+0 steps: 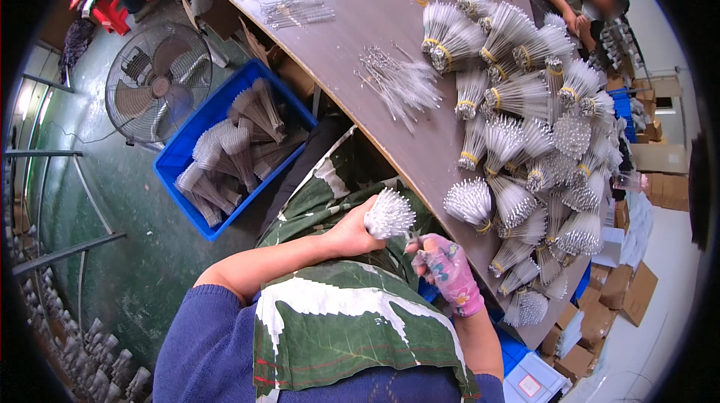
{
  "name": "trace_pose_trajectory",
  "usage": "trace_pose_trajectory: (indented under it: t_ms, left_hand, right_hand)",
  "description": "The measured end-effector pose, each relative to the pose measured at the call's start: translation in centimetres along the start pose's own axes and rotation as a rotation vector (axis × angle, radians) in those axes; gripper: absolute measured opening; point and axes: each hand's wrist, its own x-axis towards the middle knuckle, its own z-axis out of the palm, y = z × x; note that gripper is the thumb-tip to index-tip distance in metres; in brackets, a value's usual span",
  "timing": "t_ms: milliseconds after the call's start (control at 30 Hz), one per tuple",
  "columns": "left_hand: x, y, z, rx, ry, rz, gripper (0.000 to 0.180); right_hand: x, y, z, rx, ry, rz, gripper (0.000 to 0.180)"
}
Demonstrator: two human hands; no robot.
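Note:
A bundle of thin wire brushes with white bristles (390, 214) is in my left hand (351, 232), its round end of tips facing up over my lap. The fingers wrap around the bundle's side. Just to its right is my right hand (450, 274), in a pink flowered glove with bare fingertips. Those fingers are curled together; whatever is between them is too small to make out. On the table (360, 16) beside me lie many tied brush bundles (525, 103), several with yellow bands. Loose brushes (397, 86) are spread left of that pile.
A blue bin (186, 209) with more brush bundles stands on the floor at my left, near a large fan (159, 86). Another small brush heap (296, 9) lies at the table's far left. Across the table sits another person (574, 9). Cardboard boxes (630, 294) stand at right.

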Motion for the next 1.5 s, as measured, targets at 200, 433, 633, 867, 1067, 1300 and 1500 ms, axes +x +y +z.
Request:
trace_pose_trajectory:
  t_ms: [200,433,633,867,1067,1300,1500]
  left_hand:
    - [1.1,2.5,-0.7,-0.178,-0.202,-0.224,0.050]
    - [2.2,3.4,-0.5,-0.569,-0.458,-0.400,0.045]
    - [2.9,4.8,-0.2,-0.684,-0.465,-0.407,0.048]
    - [3.0,1.8,1.4,-0.041,0.014,0.035,0.071]
    - [2.9,1.0,1.2,-0.021,0.008,0.100,0.054]
    - [3.1,-0.5,1.6,0.127,-0.074,0.128,0.052]
    - [3.0,0.6,1.3,-0.020,-0.132,0.100,0.058]
  right_hand:
    - [3.5,1.9,0.1,0.013,0.189,-0.256,0.058]
    - [5.7,0.6,-0.3,0.148,-0.013,-0.300,0.067]
    - [5.9,1.1,0.3,0.175,0.178,-0.394,0.062]
    - [5.2,1.3,3.4,-0.004,0.475,-0.587,0.077]
    - [3.9,2.1,4.0,-0.152,0.373,-0.651,0.094]
    - [2.7,1.3,2.7,-0.104,0.260,-0.554,0.087]
    - [2.0,0.7,2.0,0.025,0.247,-0.500,0.072]
